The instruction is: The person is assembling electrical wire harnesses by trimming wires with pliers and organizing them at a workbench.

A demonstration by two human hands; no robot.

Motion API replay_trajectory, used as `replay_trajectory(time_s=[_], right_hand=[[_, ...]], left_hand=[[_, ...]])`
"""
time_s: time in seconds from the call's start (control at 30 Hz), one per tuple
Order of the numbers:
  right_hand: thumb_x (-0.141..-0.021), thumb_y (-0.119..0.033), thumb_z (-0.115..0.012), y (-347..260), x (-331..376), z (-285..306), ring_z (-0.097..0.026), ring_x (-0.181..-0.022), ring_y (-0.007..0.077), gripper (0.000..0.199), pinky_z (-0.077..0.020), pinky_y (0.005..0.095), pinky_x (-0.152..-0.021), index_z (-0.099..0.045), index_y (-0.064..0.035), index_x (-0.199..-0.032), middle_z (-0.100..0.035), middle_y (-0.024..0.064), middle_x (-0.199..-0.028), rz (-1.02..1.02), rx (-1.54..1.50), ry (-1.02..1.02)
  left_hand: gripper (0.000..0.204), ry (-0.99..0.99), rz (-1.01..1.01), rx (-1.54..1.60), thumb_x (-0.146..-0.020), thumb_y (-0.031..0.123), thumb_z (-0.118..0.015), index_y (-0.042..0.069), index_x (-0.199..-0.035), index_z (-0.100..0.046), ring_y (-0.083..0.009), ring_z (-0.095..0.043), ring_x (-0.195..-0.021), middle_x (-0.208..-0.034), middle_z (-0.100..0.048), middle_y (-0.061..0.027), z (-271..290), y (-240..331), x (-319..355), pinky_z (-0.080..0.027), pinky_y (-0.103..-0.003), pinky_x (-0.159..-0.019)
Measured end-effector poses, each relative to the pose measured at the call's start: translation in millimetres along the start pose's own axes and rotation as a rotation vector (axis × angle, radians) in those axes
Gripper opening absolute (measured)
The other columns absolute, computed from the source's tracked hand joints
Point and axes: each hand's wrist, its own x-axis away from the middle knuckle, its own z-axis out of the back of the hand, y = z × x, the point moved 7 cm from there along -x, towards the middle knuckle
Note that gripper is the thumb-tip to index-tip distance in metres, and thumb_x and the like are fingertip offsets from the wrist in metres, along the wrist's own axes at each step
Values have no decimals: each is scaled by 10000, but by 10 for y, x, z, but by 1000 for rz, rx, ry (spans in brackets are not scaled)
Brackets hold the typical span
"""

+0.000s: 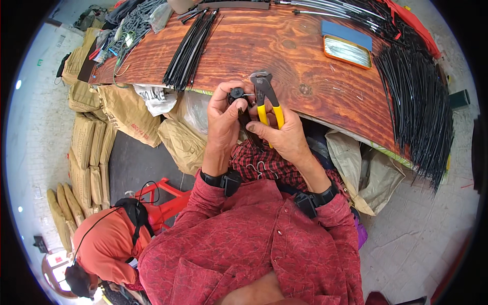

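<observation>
My right hand [290, 136] is closed round the yellow handles of a pair of end-cutting pliers [265, 91], whose grey jaws point up and away from me. Just left of it, my left hand [223, 118] grips a black part with a round, dark end [237, 93]. The part's dark, slender length runs down between my hands, and its lower portion is partly hidden. A thin, light wire or pin [248, 95] sticks out from the round end toward the pliers. Both hands are raised in front of the table's near edge.
On the wooden table [254, 46] lie a bundle of black rods [190, 48], an orange-rimmed tin [347, 52] of thin silvery wires, and a big heap of black rods [417, 107] overhanging the right edge. Brown sacks [84, 142] stand left. A person in orange [109, 244] bends at lower left.
</observation>
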Motion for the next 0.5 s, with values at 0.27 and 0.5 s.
replay_trajectory(time_s=[0.27,0.5], right_hand=[[-789,-98,-840,94,-71,0,-622,-904,87,466,-511,268,-841,-646,-43,-1209,-710,17,-988,81,60,34],[-841,-61,-803,117,-84,24,-616,-830,66,362,-521,229,-752,-639,-28,-1162,-673,-11,-925,26,112,120]], left_hand=[[352,62,93,-21,-904,172,-743,42,-1181,-568,-157,-622,-940,-1074,-607,-66,91,-66,23,-563,-271,-800],[412,-6,49,14,-927,278,-726,32,-1208,-553,-168,-616,-984,-1082,-604,-72,60,-81,11,-548,-297,-819]])
